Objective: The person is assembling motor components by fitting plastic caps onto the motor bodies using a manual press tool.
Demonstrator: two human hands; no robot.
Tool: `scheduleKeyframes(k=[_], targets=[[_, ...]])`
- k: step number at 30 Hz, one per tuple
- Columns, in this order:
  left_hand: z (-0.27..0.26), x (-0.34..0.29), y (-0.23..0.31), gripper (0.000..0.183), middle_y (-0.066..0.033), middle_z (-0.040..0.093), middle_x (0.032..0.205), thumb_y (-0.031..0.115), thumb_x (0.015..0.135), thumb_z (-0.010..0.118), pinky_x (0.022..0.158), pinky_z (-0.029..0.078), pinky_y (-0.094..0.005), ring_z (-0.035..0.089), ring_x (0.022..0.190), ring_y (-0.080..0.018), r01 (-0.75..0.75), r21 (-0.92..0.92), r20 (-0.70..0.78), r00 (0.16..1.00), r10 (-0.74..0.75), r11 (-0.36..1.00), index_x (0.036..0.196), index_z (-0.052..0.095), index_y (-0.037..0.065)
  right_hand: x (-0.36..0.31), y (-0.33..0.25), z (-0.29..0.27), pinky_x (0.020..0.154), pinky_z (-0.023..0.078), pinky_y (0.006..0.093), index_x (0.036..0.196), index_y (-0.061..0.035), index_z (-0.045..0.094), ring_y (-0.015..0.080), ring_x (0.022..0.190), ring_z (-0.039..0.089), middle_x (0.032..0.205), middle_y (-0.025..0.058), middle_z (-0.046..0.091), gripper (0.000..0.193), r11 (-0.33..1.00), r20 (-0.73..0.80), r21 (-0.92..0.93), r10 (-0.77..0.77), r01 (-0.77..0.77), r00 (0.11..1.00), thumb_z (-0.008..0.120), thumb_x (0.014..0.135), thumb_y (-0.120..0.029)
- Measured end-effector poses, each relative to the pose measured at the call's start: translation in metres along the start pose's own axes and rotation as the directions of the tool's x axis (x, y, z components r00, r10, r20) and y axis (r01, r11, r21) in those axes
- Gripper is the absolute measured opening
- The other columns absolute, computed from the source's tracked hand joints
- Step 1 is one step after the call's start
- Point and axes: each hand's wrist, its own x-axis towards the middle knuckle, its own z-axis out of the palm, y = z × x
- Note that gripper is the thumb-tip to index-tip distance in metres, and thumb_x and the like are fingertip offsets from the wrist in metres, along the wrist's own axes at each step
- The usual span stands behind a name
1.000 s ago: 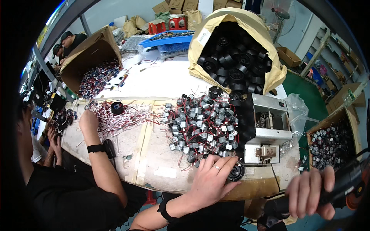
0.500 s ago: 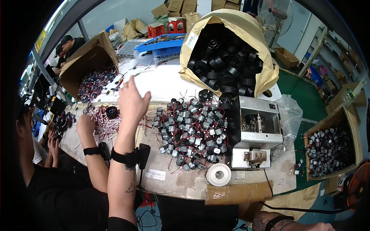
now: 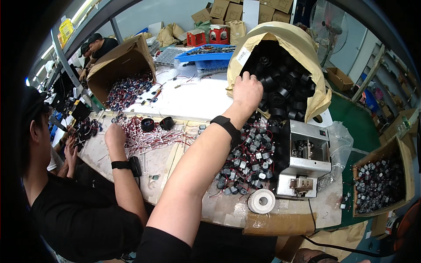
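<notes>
My left hand (image 3: 248, 91) reaches across the table to the mouth of a large tan paper bag (image 3: 326, 90). Its fingers curl down over the black plastic rings (image 3: 280, 94) inside; the fingertips, and whatever they grip, are hidden. Below the forearm, which wears a black band, lies a heap of small grey motors (image 3: 252, 153) with red wires, partly covered by it. Two black rings, one (image 3: 148, 125) and another (image 3: 166, 123), rest on the bundle of pink-and-white wires (image 3: 153, 140). Of my right arm, only the tattooed, banded forearm shows at the lower edge; my right hand (image 3: 364, 261) is nearly all cut off.
A metal bench machine (image 3: 302, 166) stands right of the motors, with a white tape roll (image 3: 262, 201) before it. At left a co-worker's hand (image 3: 115, 136) is by the wires. Open cartons hold small parts, one carton (image 3: 120, 61) behind, another (image 3: 405, 175) at right.
My left hand has swung right, from spread fingers above the wires to curled fingers at the bag. A second black ring now shows on the wires. The view has shifted; my right arm has sunk lower.
</notes>
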Motion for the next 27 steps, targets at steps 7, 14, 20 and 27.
scheduleKeyframes(k=[7,14,20,27], targets=[[-0.100,-0.067,0.024,0.030,-0.0172,0.060,0.107,0.003,0.070,0.073,0.086,0.049,-0.0428,0.056,0.101,-0.0347,-0.063,-0.503,-0.147,0.989,-0.014,0.862,0.095,0.058,0.000,-0.001,0.012,-0.010,0.048,0.049,0.0397,0.086,-0.0003,0.060,0.0301,0.049,0.059,0.113,0.0068,0.069,0.011,0.995,0.115,0.095,0.016,-0.027,0.993,0.055,0.093,-0.006],[-0.139,-0.218,0.060,0.038,-0.0228,0.054,0.123,0.010,0.074,0.075,0.088,0.045,-0.0438,0.052,0.106,-0.0370,-0.108,-0.835,0.079,0.947,0.312,0.539,0.101,0.050,0.000,0.003,0.038,-0.018,0.048,0.049,0.0402,0.087,-0.0001,0.060,0.0304,0.049,0.059,0.115,0.0069,0.069,0.011,0.986,0.214,0.127,-0.131,0.106,0.968,0.054,0.094,-0.007],[-0.109,-0.244,0.084,0.063,-0.0148,0.055,0.103,0.040,0.073,0.079,0.077,0.041,-0.0392,0.049,0.091,-0.0307,-0.086,-0.760,-0.018,0.994,0.112,0.644,0.115,0.056,0.000,-0.009,0.012,-0.002,0.048,0.050,0.0405,0.088,-0.0009,0.059,0.0305,0.048,0.059,0.124,0.0053,0.066,0.010,0.999,0.067,-0.010,0.042,-0.042,0.997,0.054,0.094,-0.007],[-0.127,-0.242,0.088,0.078,-0.0146,0.053,0.101,0.056,0.080,0.067,0.077,0.040,-0.0380,0.048,0.090,-0.0301,-0.076,-0.645,0.068,0.985,0.156,0.761,0.127,0.050,-0.004,0.000,0.036,-0.009,0.049,0.049,0.0396,0.088,-0.0009,0.060,0.0301,0.049,0.058,0.118,0.0068,0.068,0.008,0.978,0.219,0.063,-0.206,0.197,0.954,0.055,0.093,-0.005]])
